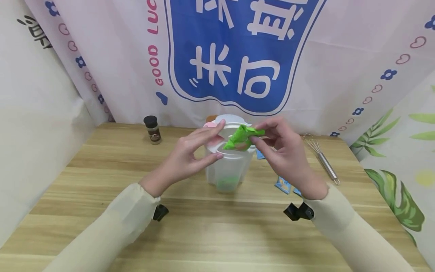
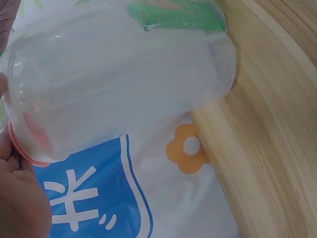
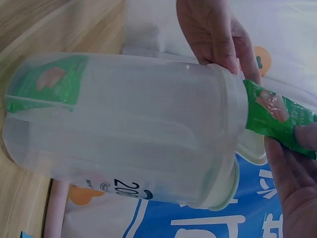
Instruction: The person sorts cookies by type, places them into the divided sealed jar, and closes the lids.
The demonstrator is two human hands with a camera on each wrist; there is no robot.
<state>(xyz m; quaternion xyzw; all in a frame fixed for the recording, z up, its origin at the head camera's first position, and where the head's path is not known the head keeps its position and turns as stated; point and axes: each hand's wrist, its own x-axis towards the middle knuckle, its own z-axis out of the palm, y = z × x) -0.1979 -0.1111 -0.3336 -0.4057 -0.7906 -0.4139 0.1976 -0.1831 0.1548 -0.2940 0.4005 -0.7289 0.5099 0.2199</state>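
Observation:
A tall translucent plastic container (image 1: pixel 225 166) stands upright on the table, its pale flip lid (image 1: pixel 229 119) raised at the back. My left hand (image 1: pixel 188 155) holds it by the rim, thumb at the near side and fingers reaching across the left. Between thumb and fingers, my right hand (image 1: pixel 285 147) pinches a green packet (image 1: pixel 240 136) with a picture on it. The packet's free end overlaps the container's mouth, close by the rim in the right wrist view. Through the wall, another green packet (image 3: pixel 49 83) shows at the bottom of the container.
A small black-capped jar (image 1: pixel 153 130) stands at the back left. To the right lie a metal whisk (image 1: pixel 323 158) and several blue packets (image 1: pixel 283 185), partly hidden by the right hand and wrist. A printed cloth (image 1: pixel 231 56) hangs behind the wooden table (image 1: pixel 217 230).

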